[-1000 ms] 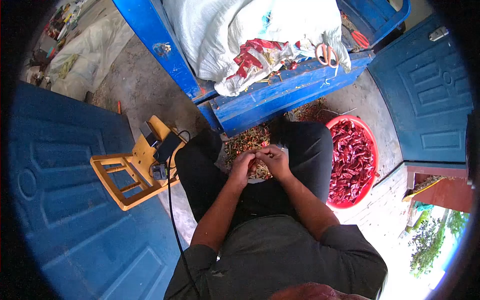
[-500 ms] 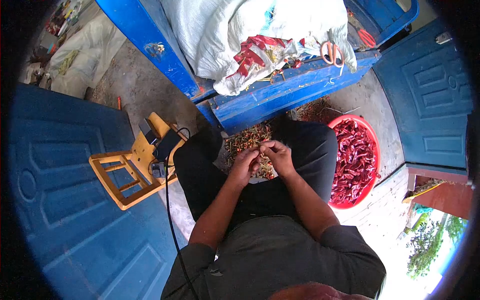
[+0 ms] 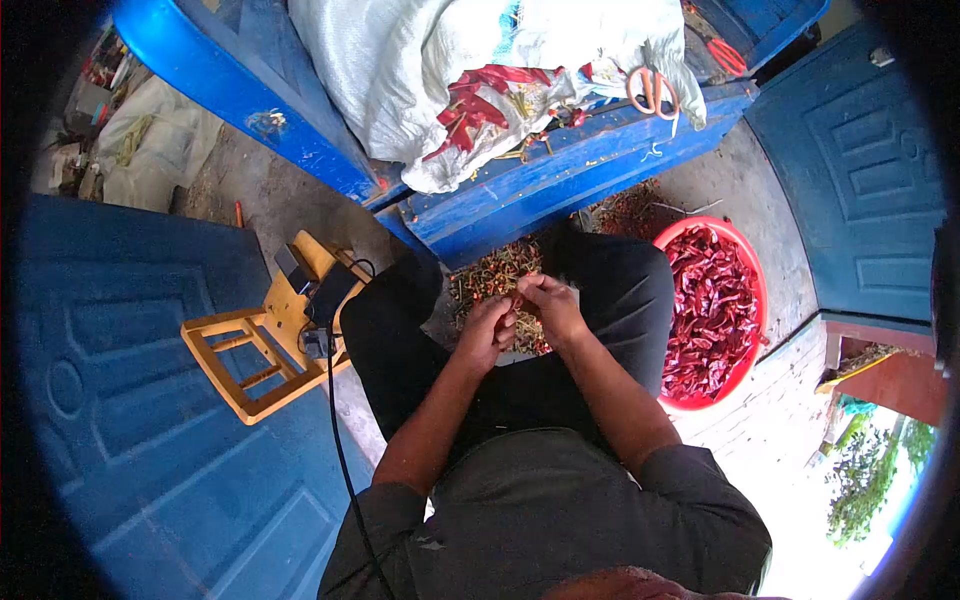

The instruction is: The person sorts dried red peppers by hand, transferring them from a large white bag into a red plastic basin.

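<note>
My left hand [image 3: 485,335] and my right hand [image 3: 553,308] meet between my knees, fingers pinched together at the tips. Whatever lies between them is small and mostly covered by the fingers; a hint of dark red shows there. Below and beyond the hands is a heap of cut chili stems [image 3: 492,274] with red bits in it. To the right of my knee stands a red basin [image 3: 763,300] full of dried red chilies [image 3: 708,315].
In front is a blue wooden bench [image 3: 540,195] bearing a white woven sack [image 3: 385,90] with chilies [image 3: 472,112] at its mouth. Orange-handled scissors [image 3: 652,92] and red-handled scissors [image 3: 727,57] lie there. At left, a wooden chair [image 3: 222,372] holds dark devices; a black cable [image 3: 345,470] runs to me.
The view has shifted slightly, so the bench and sack appear further left. My hands stay together over the stem heap, with only small finger movement.
</note>
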`<control>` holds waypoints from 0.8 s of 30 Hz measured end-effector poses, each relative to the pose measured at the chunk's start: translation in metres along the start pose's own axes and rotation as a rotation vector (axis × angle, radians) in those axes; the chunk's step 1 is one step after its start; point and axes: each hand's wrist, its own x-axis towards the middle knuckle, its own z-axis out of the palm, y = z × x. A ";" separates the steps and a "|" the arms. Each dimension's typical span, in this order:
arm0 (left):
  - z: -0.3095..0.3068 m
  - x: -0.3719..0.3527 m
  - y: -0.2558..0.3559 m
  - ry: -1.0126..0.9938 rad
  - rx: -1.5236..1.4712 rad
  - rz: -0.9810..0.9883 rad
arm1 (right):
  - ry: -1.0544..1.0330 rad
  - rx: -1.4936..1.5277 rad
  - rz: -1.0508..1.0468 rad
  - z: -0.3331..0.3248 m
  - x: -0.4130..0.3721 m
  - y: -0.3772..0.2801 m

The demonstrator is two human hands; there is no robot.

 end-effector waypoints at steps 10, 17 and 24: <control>0.012 0.007 -0.005 0.009 0.081 0.009 | -0.208 0.478 0.353 -0.028 0.012 0.000; 0.011 0.012 -0.006 -0.035 0.063 0.040 | -0.253 0.809 0.446 -0.043 0.021 0.022; 0.010 0.016 -0.006 -0.046 0.057 0.059 | -0.146 0.754 0.386 -0.036 0.023 0.013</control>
